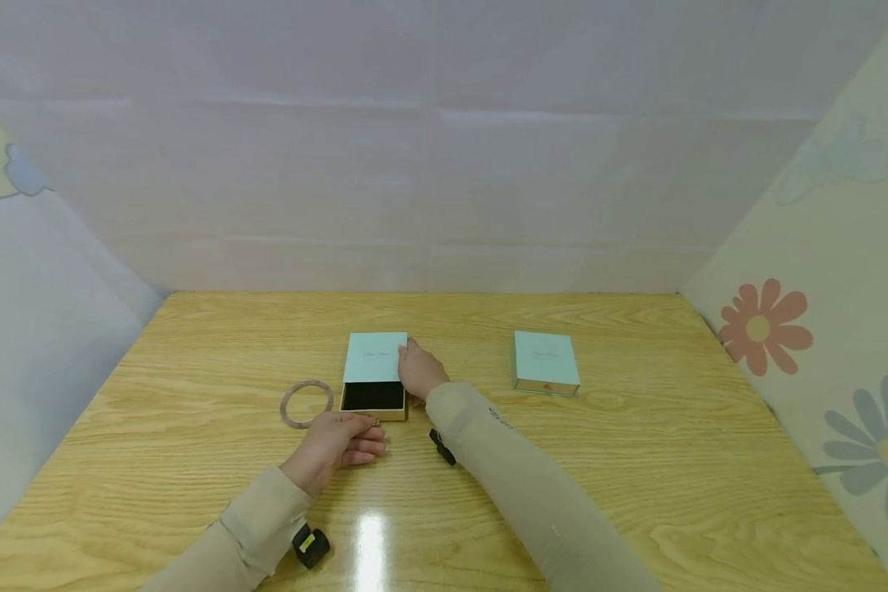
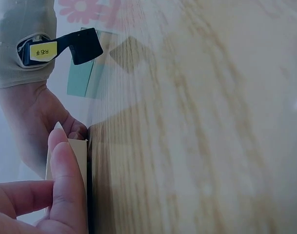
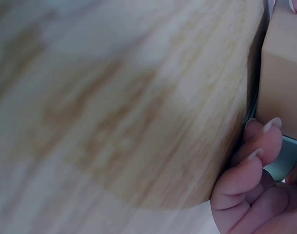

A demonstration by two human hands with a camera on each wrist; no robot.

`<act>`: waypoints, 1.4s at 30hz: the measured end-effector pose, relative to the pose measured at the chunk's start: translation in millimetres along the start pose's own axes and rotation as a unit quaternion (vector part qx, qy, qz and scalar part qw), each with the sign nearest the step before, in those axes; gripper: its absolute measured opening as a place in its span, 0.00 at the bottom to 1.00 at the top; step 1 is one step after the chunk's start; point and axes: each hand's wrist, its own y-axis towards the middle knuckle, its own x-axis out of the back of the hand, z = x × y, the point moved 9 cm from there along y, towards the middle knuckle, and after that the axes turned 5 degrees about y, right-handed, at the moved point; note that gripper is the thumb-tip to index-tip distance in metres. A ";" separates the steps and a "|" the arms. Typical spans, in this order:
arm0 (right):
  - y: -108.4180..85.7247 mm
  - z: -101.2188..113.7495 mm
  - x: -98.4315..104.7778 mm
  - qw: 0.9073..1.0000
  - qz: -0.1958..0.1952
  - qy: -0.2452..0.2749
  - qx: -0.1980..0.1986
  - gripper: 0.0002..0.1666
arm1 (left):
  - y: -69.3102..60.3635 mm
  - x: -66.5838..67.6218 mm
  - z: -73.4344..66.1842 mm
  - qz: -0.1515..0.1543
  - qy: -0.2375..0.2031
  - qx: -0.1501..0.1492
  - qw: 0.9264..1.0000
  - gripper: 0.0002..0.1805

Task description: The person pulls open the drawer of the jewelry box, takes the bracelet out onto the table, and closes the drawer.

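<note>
A mint-green drawer-style gift box (image 1: 376,358) lies on the table, its inner drawer (image 1: 373,397) partly out toward me and showing a black lining. My right hand (image 1: 420,372) grips the mint sleeve at its right side; in the right wrist view its curled fingers (image 3: 241,178) are against the box's lower edge. At the drawer's front my left hand (image 1: 336,448) pinches the edge with thumb and forefinger, its other fingers extended. What exactly lies between those fingertips is hidden. A pinkish bangle (image 1: 284,407) lies on the table just left of the box, beside my left hand.
A second mint-green box (image 1: 545,362), closed, sits farther right on the wooden table (image 1: 673,460). A pale wall (image 1: 429,181) rises behind the table, with flower-patterned panels (image 1: 821,271) at the right. Black wrist cameras (image 1: 311,547) are strapped to both sleeves.
</note>
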 end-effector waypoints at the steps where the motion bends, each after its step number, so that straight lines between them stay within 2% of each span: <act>1: 0.0 -0.1 0.2 1.000 -0.001 -0.001 0.000 0.32 | 0.1 -0.1 -0.1 0.001 0.000 0.001 1.000 0.16; 15: 7.3 -5.6 -4.3 1.000 0.012 0.007 -0.016 0.32 | 2.0 -1.1 -1.6 0.013 -0.007 -0.003 1.000 0.18; 28: 6.0 -4.7 -3.4 1.000 0.011 -0.003 -0.021 0.31 | 4.8 -0.1 -2.1 0.005 -0.017 0.000 1.000 0.17; 42: 5.2 -3.6 -1.7 1.000 -0.006 -0.015 -0.012 0.32 | 5.8 -0.7 -4.7 0.013 -0.021 -0.006 1.000 0.19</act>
